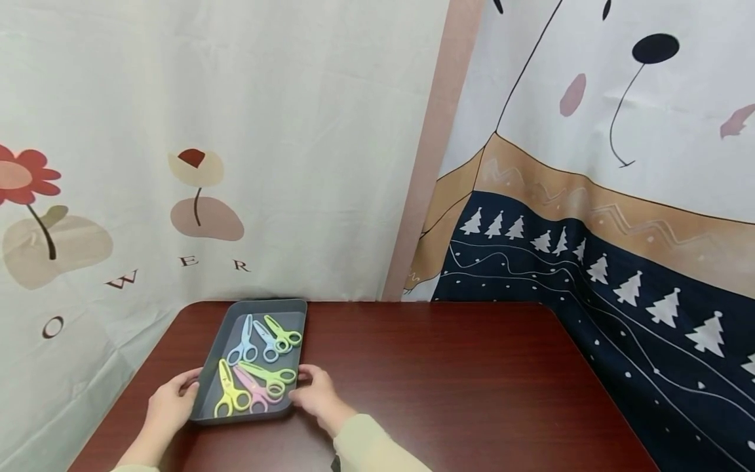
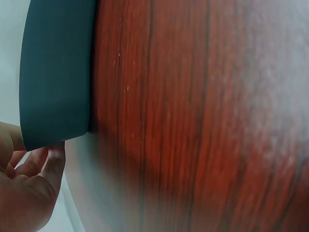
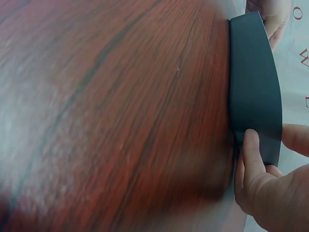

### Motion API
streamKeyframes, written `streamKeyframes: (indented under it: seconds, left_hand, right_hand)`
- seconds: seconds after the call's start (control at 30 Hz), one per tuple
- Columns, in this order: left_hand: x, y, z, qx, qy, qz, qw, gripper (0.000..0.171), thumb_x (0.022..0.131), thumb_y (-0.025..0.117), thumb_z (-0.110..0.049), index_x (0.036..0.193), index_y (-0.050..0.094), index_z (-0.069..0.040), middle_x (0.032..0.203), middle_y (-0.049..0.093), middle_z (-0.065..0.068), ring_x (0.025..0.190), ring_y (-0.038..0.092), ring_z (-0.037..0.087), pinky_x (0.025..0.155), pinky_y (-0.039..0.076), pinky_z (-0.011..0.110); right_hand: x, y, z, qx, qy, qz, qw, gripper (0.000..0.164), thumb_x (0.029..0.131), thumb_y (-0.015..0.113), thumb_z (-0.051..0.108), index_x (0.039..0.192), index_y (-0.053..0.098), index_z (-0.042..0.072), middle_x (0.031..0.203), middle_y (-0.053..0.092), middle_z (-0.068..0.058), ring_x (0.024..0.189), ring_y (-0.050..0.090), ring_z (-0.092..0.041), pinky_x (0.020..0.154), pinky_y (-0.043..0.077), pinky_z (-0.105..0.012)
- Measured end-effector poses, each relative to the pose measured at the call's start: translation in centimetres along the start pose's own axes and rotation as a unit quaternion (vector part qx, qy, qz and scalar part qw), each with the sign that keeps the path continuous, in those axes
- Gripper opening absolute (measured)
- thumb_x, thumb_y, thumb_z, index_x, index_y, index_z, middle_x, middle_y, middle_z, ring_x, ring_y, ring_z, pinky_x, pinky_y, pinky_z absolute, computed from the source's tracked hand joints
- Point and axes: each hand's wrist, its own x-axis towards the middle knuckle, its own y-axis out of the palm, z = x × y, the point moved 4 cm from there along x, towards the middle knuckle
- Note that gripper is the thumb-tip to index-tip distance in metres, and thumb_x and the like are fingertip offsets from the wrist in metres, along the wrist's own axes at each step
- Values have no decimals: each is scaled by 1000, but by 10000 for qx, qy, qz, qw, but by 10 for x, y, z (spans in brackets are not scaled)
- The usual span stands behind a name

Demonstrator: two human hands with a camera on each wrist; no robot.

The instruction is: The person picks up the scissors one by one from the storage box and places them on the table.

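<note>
A dark grey rectangular tray point(image 1: 267, 307) at the table's left side carries several pairs of plastic scissors. Toward its far end are two blue pairs point(image 1: 246, 333) and a green pair point(image 1: 274, 325). Nearer me lie yellow scissors point(image 1: 225, 378), pink scissors point(image 1: 248, 380) and another green pair point(image 1: 259, 372). My left hand point(image 1: 168, 405) grips the tray's near left side, thumb by the rim. At the opposite side my right hand point(image 1: 318, 396) holds it too. In the right wrist view, fingers point(image 3: 252, 150) press the tray's outer wall point(image 3: 253, 77), with the thumb at the rim.
The dark red-brown wooden table point(image 1: 448, 380) extends to the right of the tray. Behind it hangs a pale curtain point(image 1: 307, 164) with printed flowers and letters. A cloth with a bear and white trees point(image 1: 596, 269) hangs at the right.
</note>
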Motion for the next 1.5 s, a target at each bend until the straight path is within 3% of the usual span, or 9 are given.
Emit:
streamKeyframes:
  seconds: [0.2, 0.47, 0.9, 1.27, 1.5]
  left_hand:
    - [-2, 5, -6, -55, -9, 48, 10000, 32, 91, 52, -7, 121, 58, 5, 108, 65, 26, 92, 64, 38, 73, 50, 42]
    - [-3, 12, -14, -142, 146, 125, 9997, 32, 91, 53, -7, 121, 59, 4, 106, 66, 25, 92, 65, 36, 64, 49, 26]
    - [-6, 21, -24, -343, -42, 363, 9987, 34, 93, 52, -9, 125, 56, 4, 110, 64, 26, 97, 64, 38, 64, 51, 25]
    - [-9, 33, -38, -491, 84, 526, 9974, 35, 94, 51, -8, 126, 55, 4, 111, 64, 26, 99, 64, 37, 65, 50, 21]
    - [-11, 42, -46, -665, 32, 621, 9958, 35, 94, 49, -8, 127, 54, 4, 114, 62, 27, 100, 63, 38, 70, 56, 33]
  right_hand:
    - [-1, -11, 2, -64, -2, 83, 9999, 54, 68, 63, -16, 120, 57, -4, 101, 60, -7, 64, 61, -15, 60, 57, -29]
    - [0, -25, 0, -132, -5, 172, 9998, 55, 69, 64, -16, 122, 55, -5, 102, 60, -8, 63, 60, -13, 60, 57, -29]
    - [0, -39, -3, -90, -29, 300, 9995, 55, 68, 62, -17, 122, 54, -6, 105, 59, -11, 65, 61, -12, 62, 58, -30]
    - [-5, -60, -3, -198, -175, 461, 9986, 55, 71, 61, -14, 125, 51, -8, 107, 59, -14, 69, 64, -18, 63, 58, -31]
    - [-9, -73, -4, -36, -325, 630, 9975, 53, 73, 60, -15, 125, 49, -10, 106, 57, -15, 75, 65, -15, 65, 59, -31]
